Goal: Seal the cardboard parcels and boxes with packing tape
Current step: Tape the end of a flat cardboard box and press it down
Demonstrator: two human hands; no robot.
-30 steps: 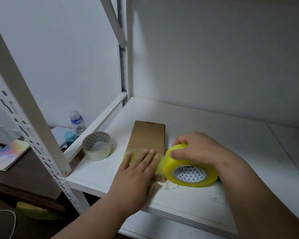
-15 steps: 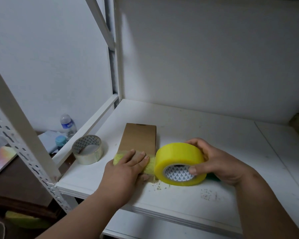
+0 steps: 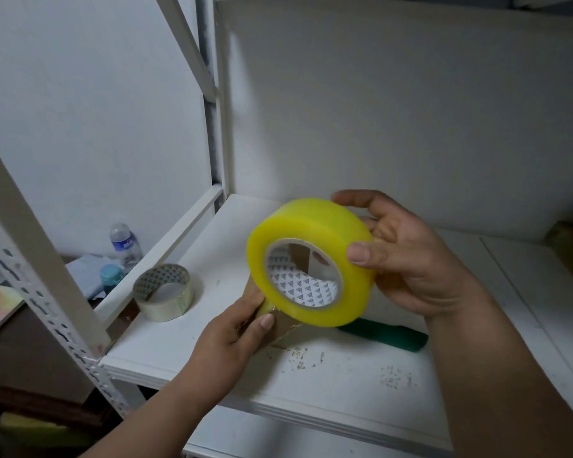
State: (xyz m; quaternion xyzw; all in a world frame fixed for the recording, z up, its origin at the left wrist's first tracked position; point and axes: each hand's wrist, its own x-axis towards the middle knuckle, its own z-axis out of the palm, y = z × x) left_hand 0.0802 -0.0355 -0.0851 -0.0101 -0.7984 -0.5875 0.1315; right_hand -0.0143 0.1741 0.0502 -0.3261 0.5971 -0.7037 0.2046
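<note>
1. Gripping with my right hand [image 3: 407, 259], I am holding the yellow tape roll [image 3: 311, 262] up above the shelf [image 3: 192, 342], thumb on its front rim and fingers behind.
2. With my left hand [image 3: 235, 328] I am pinching the parcel [image 3: 278, 328] at its near end, thumb on top; the roll is hiding most of it.
3. A strip of tape is running from the roll down to the parcel.
4. A green object [image 3: 387, 335] is lying on the shelf under the roll.
5. A nearly spent clear roll [image 3: 164, 292] is sitting to the left.
</note>
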